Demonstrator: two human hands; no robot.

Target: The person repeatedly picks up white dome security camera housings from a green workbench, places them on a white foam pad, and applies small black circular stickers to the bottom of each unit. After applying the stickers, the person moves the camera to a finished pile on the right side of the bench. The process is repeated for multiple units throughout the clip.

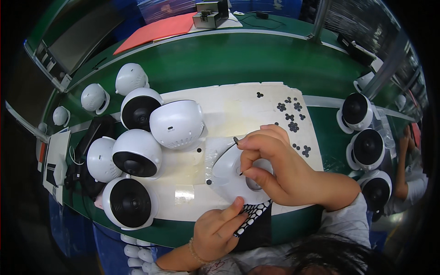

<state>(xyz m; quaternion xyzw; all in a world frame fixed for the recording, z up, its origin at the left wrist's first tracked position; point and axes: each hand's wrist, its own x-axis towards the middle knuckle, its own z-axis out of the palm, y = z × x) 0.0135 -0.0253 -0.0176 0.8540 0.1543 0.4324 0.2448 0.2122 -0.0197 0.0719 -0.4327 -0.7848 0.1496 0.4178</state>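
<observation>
A white rounded camera housing (223,176) lies in front of me, partly hidden by my right hand (279,167). That hand is closed in a pinch over it, with a thin black pad (241,173) at the thumb tip. A second small black pad (236,140) sits at another fingertip of the same hand. My left hand (215,229) is closed on a black sheet with rows of white round spots (253,219), at the housing's near edge. One left finger points up against the housing. Loose black dots (209,182) lie beside it on the pale board.
White-and-black cameras (130,203) crowd the left; others (368,146) line the right. Clusters of black dots (293,126) lie on the pale board (229,101). A metal box (207,18) and red sheet (158,32) are at the back. Another person's arm (402,169) shows far right.
</observation>
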